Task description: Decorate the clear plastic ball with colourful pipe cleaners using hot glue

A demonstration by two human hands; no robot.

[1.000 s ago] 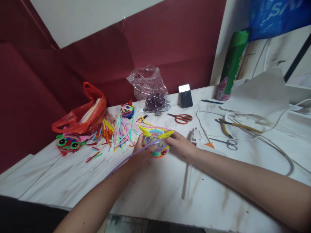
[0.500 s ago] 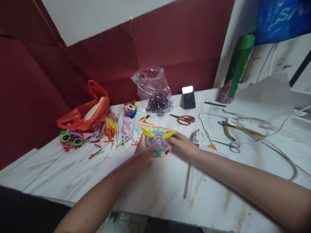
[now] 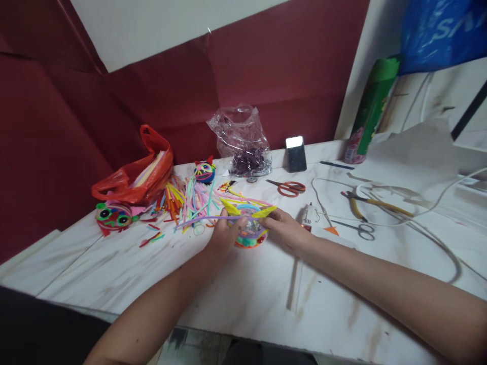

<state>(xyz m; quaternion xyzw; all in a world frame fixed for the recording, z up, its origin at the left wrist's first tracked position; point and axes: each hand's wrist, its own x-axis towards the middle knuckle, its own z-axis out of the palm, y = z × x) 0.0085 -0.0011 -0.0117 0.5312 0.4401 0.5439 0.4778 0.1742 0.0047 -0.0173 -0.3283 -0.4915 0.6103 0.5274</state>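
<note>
Between my hands is a round, colourful pipe-cleaner figure with two yellow pointed ears and a clear hollow middle. My left hand grips its left side, the thumb pressing a purple pipe cleaner against it. The loose end of that pipe cleaner sticks out leftward. On the right side, my right hand pinches the figure near the base of the yellow ear. Just beyond my right wrist lies a white glue gun.
Finished-looking figures and loose pipe cleaners lie left, by a red bag. Behind are a clear plastic bag and a black device. Orange-handled scissors, pliers, metal scissors and a green can are at right.
The purple pipe cleaner's free end has swung from along my left forearm, toward me, up to point left across the table. Both hands stay on the figure.
</note>
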